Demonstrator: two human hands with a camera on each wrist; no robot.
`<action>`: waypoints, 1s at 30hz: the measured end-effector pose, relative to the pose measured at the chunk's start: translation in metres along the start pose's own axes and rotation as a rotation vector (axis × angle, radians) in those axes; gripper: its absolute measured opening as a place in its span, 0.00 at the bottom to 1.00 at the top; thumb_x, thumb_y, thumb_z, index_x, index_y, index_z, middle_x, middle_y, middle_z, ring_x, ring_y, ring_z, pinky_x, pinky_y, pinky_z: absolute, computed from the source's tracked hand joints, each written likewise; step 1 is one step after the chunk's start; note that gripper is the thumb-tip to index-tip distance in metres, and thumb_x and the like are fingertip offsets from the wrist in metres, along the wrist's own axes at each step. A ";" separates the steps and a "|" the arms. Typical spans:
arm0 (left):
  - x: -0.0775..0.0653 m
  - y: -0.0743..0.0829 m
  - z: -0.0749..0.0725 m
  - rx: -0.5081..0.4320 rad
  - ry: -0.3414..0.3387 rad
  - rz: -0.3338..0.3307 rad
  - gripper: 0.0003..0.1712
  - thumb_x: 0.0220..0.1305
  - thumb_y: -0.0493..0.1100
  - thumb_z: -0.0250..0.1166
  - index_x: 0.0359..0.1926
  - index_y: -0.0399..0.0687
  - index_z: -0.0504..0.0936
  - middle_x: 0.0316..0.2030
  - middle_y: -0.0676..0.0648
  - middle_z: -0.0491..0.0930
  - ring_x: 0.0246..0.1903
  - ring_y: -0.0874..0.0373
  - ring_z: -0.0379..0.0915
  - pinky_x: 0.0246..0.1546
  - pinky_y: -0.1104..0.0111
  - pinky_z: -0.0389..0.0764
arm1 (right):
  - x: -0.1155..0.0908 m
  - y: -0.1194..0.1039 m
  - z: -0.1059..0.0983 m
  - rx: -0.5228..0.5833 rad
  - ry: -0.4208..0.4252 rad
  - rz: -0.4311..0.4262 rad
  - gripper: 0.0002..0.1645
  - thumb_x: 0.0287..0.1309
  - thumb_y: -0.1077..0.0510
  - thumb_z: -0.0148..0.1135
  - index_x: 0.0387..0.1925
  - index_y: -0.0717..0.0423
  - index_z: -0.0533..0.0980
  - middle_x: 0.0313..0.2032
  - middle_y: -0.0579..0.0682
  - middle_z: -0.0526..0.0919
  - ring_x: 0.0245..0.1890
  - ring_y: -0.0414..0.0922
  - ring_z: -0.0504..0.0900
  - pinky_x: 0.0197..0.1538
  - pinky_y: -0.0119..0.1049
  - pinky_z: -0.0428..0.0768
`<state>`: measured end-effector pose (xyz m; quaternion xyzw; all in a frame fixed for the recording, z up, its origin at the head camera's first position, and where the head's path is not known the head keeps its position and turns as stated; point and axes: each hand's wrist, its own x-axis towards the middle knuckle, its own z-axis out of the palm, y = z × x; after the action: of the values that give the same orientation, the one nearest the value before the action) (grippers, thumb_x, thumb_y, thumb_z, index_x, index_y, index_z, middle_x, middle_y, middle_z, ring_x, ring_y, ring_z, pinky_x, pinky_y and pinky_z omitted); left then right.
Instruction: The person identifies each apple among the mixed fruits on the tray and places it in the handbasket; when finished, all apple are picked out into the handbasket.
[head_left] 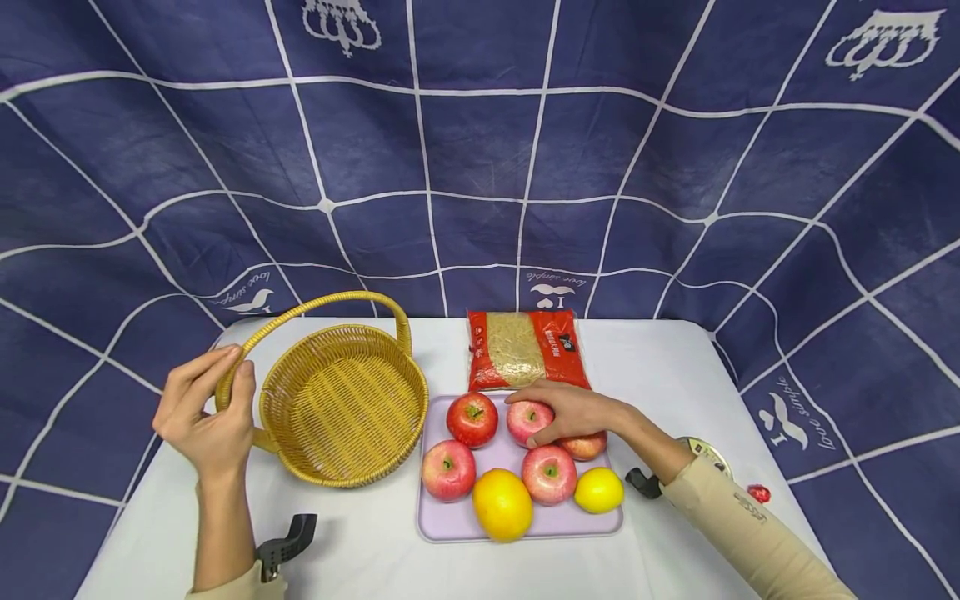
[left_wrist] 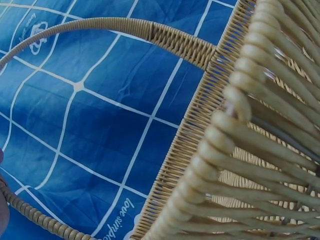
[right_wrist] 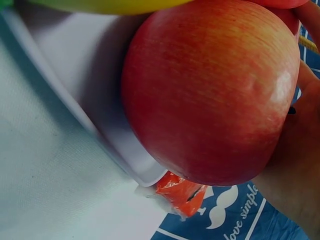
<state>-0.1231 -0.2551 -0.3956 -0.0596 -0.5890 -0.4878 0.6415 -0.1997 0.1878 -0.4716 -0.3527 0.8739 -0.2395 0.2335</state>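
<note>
My left hand [head_left: 210, 408] holds the arched handle [head_left: 337, 297] of a yellow wicker basket [head_left: 345, 408], thumb and fingers at the handle's left side. Nothing lies inside the basket. In the left wrist view the woven rim [left_wrist: 190, 135] fills the right side. My right hand [head_left: 581, 410] grips a pink-red apple [head_left: 528, 419] at the back of a lilac tray [head_left: 442, 532], fingers behind it and thumb in front. Under that wrist sits another apple [head_left: 583, 447], large in the right wrist view. Beside them are a dark red apple [head_left: 472, 419] and two pinkish apples [head_left: 448, 470].
An orange-yellow fruit [head_left: 502, 505] and a lemon [head_left: 599, 490] occupy the tray's front. Behind the tray lies a red noodle packet [head_left: 519, 350]. A round tin [head_left: 711, 457], partly covered by the right forearm, and a small red wrapped item [head_left: 759, 493] are at right.
</note>
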 end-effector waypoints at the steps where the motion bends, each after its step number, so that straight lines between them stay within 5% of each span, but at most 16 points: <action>1: 0.000 0.000 0.000 -0.003 0.001 -0.003 0.10 0.47 0.31 0.75 0.28 0.25 0.87 0.32 0.35 0.87 0.37 0.58 0.84 0.43 0.75 0.80 | 0.000 0.000 0.000 0.002 -0.001 0.000 0.42 0.50 0.33 0.72 0.68 0.33 0.72 0.66 0.38 0.72 0.63 0.40 0.69 0.68 0.48 0.71; 30: -0.004 -0.005 -0.006 -0.033 -0.014 -0.036 0.10 0.48 0.30 0.73 0.30 0.22 0.86 0.32 0.35 0.86 0.38 0.57 0.82 0.40 0.77 0.80 | 0.000 0.000 0.005 -0.014 0.034 -0.021 0.41 0.50 0.35 0.72 0.67 0.33 0.73 0.62 0.38 0.74 0.58 0.39 0.72 0.62 0.47 0.75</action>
<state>-0.1216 -0.2587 -0.4031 -0.0630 -0.5862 -0.5085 0.6276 -0.1966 0.1870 -0.4756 -0.3594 0.8756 -0.2419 0.2137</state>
